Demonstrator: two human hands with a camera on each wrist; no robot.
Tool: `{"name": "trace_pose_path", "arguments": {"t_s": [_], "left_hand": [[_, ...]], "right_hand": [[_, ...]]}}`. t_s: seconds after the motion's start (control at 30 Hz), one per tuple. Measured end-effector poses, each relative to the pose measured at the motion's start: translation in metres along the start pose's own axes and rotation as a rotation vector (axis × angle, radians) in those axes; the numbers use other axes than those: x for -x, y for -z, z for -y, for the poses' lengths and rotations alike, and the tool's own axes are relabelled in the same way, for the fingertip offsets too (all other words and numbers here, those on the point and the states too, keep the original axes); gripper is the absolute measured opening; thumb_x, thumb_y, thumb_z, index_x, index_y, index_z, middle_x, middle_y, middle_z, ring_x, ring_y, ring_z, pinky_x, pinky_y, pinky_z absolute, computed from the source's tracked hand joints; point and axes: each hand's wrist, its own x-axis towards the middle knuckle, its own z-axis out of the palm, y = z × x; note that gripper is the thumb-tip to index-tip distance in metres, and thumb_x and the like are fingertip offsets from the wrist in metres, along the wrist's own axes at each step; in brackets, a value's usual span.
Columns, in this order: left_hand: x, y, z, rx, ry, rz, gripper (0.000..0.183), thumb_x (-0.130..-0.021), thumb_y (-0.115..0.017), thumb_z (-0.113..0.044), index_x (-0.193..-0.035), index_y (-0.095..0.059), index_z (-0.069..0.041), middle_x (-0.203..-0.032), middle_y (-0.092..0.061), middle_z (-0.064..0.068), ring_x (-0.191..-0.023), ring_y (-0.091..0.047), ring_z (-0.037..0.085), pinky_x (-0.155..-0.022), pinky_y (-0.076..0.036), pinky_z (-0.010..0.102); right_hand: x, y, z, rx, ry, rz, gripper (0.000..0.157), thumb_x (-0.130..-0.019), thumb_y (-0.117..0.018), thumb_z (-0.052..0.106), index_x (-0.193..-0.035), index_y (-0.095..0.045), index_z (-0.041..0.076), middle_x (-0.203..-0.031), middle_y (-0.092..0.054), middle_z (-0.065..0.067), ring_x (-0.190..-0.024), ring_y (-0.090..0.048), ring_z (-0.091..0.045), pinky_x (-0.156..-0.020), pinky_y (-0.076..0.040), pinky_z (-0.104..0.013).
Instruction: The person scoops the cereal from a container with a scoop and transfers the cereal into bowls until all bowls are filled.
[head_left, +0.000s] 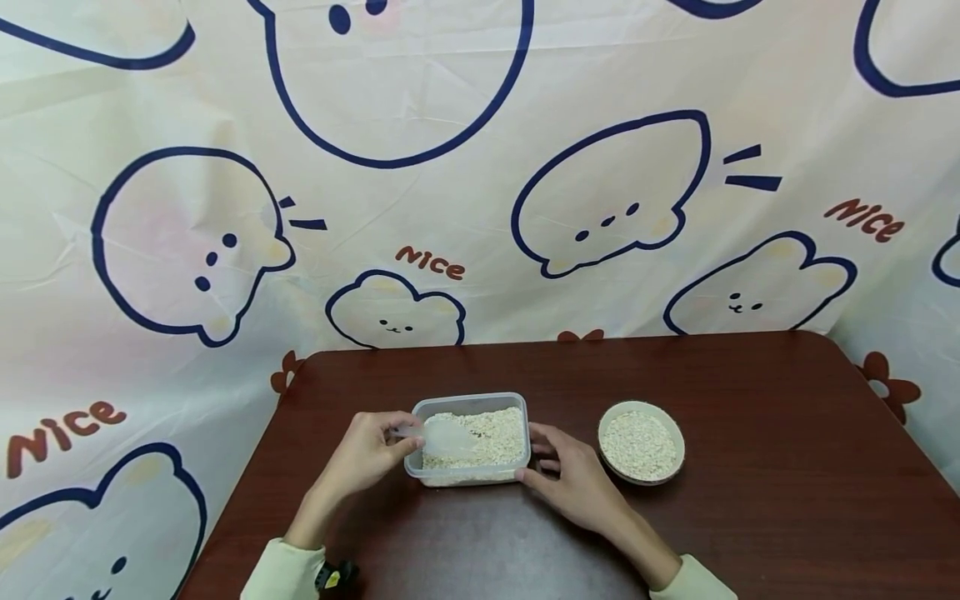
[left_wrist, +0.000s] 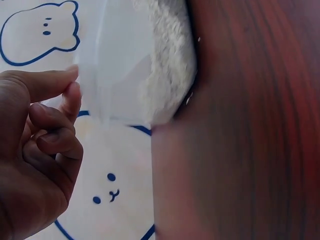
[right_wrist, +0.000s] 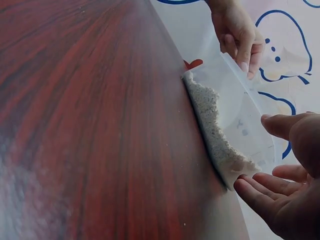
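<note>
A clear plastic container [head_left: 468,476] of pale oat flakes [head_left: 501,429] stands on the table. My left hand [head_left: 367,450] pinches the handle of a translucent white scoop [head_left: 448,437], whose broad end lies over the oats inside the container. In the left wrist view the thumb and index finger of the left hand [left_wrist: 45,130] meet at the container's end; the scoop is hard to make out there. My right hand [head_left: 573,479] holds the container's right end, thumb by the front corner and fingers along the side. The right wrist view shows that hand [right_wrist: 285,175] too.
To the right of the right hand stands a round bowl [head_left: 604,454] filled with oat flakes. Both rest on a dark red-brown wooden table [head_left: 787,467]. A printed cloth [head_left: 480,217] with cartoon bears hangs behind the table. A dark wristband [head_left: 335,577] sits by the left sleeve.
</note>
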Motion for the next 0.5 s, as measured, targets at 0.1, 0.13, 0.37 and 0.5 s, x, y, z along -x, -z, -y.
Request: {"name": "trace_pose_path", "arguments": {"t_s": [0.1,0.13,0.37,0.5], "left_hand": [[-0.003,-0.008,-0.004,0.038,-0.002,0.013,0.009,-0.093,-0.083,-0.008,-0.102,-0.082,-0.006,-0.083,-0.074,-0.001,-0.060,-0.050,0.003,-0.054,-0.044,0.022],[-0.004,-0.011,-0.006,0.050,-0.005,0.021,0.009,-0.094,-0.082,-0.008,-0.103,-0.082,-0.005,-0.079,-0.071,-0.002,-0.058,-0.048,0.002,-0.053,-0.043,0.022],[-0.011,-0.026,-0.017,0.033,-0.069,0.003,0.006,-0.094,-0.082,-0.008,-0.100,-0.082,-0.006,-0.068,-0.057,-0.009,-0.051,-0.037,-0.001,-0.049,-0.037,0.021],[-0.013,-0.035,-0.021,0.056,-0.108,0.003,0.010,-0.094,-0.082,-0.007,-0.104,-0.082,-0.004,-0.065,-0.055,-0.008,-0.050,-0.036,-0.002,-0.048,-0.037,0.020]], "right_hand": [[0.000,0.000,0.000,-0.013,-0.005,-0.004,0.064,-0.095,-0.085,0.026,-0.150,-0.058,0.009,-0.143,-0.068,-0.014,-0.127,-0.071,-0.030,-0.099,-0.061,-0.037],[0.000,0.000,0.000,-0.017,-0.010,-0.004,0.064,-0.095,-0.085,0.027,-0.150,-0.058,0.010,-0.143,-0.068,-0.014,-0.127,-0.071,-0.030,-0.099,-0.061,-0.037],[0.001,0.000,0.001,-0.021,-0.025,0.003,0.067,-0.094,-0.086,0.029,-0.151,-0.057,0.010,-0.139,-0.070,-0.015,-0.126,-0.071,-0.030,-0.098,-0.061,-0.036],[0.001,0.000,0.000,-0.026,-0.021,-0.004,0.067,-0.093,-0.087,0.028,-0.151,-0.057,0.011,-0.137,-0.071,-0.015,-0.126,-0.071,-0.030,-0.097,-0.062,-0.035]]}}
